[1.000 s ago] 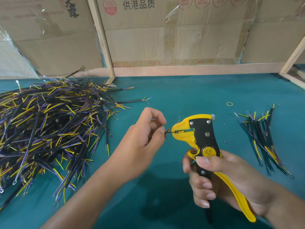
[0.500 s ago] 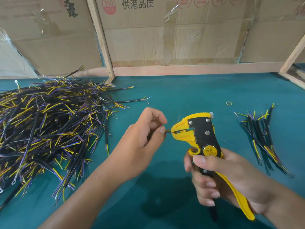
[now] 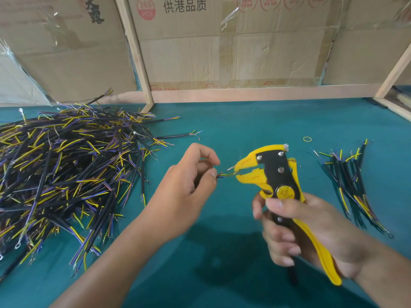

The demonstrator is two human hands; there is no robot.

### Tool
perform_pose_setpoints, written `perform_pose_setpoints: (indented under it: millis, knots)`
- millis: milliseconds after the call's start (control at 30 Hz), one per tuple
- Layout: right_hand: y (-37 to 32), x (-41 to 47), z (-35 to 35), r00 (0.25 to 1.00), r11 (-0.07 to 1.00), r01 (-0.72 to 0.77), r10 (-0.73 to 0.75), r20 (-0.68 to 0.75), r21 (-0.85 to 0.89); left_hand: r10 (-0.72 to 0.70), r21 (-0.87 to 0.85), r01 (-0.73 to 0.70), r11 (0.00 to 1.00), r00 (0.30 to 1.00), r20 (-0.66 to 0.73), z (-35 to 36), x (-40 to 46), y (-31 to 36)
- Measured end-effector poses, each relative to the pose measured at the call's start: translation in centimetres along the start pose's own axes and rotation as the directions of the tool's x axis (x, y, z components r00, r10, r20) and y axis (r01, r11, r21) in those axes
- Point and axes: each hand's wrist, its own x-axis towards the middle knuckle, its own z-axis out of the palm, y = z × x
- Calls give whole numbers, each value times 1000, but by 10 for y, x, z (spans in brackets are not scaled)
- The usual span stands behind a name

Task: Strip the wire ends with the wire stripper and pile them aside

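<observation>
Right now the left hand (image 3: 189,187) pinches a short wire (image 3: 224,174) between thumb and curled fingers, and only the wire's yellow and purple tips poke out past the thumb. Those tips reach into the front of the wire stripper (image 3: 273,174), a yellow and black tool whose jaws stand a little apart around the yellow strand. The right hand (image 3: 307,232) grips the stripper's handles, fingers wrapped round the black one and the palm against the yellow one, thumb laid across just under the round yellow badge. Left of the stripper, well apart from it, lies a big heap of wires (image 3: 66,174), black with yellow and purple ends, some with ring terminals. Right of the stripper sits a much smaller pile of wires (image 3: 349,181), fanned out on the teal table (image 3: 244,125). Beyond the stripper, toward that small pile, a yellow rubber band (image 3: 307,139) lies flat on the cloth. Behind the stripper, cardboard boxes (image 3: 222,45) stand against a wooden frame (image 3: 135,54) at the table's far edge.
</observation>
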Motion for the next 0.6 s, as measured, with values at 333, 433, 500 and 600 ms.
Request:
perform_pose_setpoints:
  millis: [333, 433, 500, 600]
  knots:
    - [6, 18, -25, 1000, 963, -2, 3, -1, 271, -129, 78, 132, 988, 991, -40, -3, 4, -9]
    - [8, 17, -24, 996, 953, -51, 26, 87, 300, -126, -3, 126, 992, 992, 7, -6, 5, -4]
    - [11, 17, -20, 997, 949, -55, 37, 66, 311, -104, -81, 105, 991, 994, 19, -3, 4, 7]
    - [16, 17, -13, 1000, 948, -31, 29, 13, 315, -118, -266, 131, 955, 991, 67, 13, 11, 31]
